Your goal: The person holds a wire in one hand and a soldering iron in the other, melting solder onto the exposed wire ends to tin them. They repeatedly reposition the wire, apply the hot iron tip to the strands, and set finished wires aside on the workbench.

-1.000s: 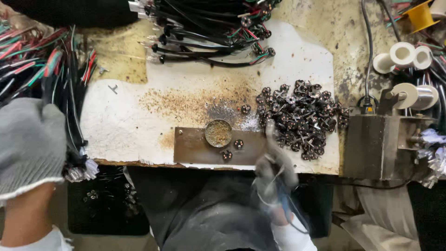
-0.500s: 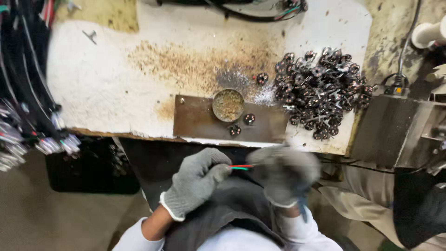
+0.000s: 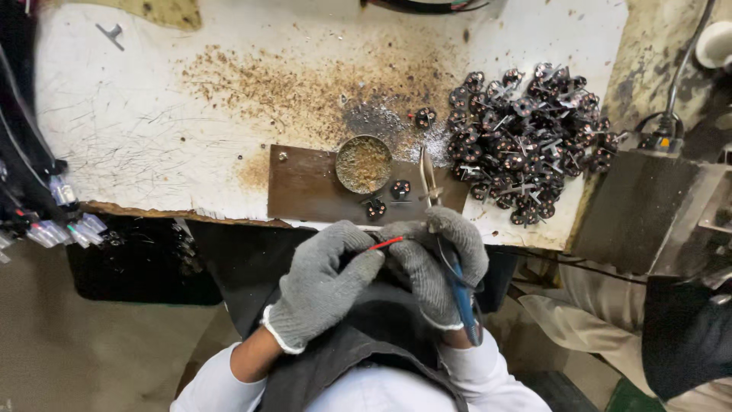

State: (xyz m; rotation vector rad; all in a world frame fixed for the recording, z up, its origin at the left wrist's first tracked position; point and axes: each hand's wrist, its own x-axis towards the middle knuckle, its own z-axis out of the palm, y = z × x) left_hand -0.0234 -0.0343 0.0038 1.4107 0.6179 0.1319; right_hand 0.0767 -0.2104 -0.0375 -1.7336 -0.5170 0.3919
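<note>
Both my hands wear grey knit gloves and meet just below the table's front edge. My left hand (image 3: 324, 286) pinches one end of a thin red wire (image 3: 387, 243). My right hand (image 3: 436, 263) holds the wire's other end, and blue-handled pliers (image 3: 457, 286) lie in its palm, their metal jaws (image 3: 427, 177) pointing up over a brown metal plate (image 3: 305, 187). On the plate sit a small round tin of gritty brownish stuff (image 3: 364, 163) and two small dark round parts (image 3: 387, 198).
A heap of small dark round parts with metal pins (image 3: 530, 145) lies at the table's right. The white table top (image 3: 152, 130) is stained brown. Bundles of cables (image 3: 38, 198) hang at the left. A grey metal box (image 3: 648, 206) stands at the right.
The view has shifted closer to the table edge. My left hand came in from the far left to meet my right hand, and both now hold the red wire nearer the plate.
</note>
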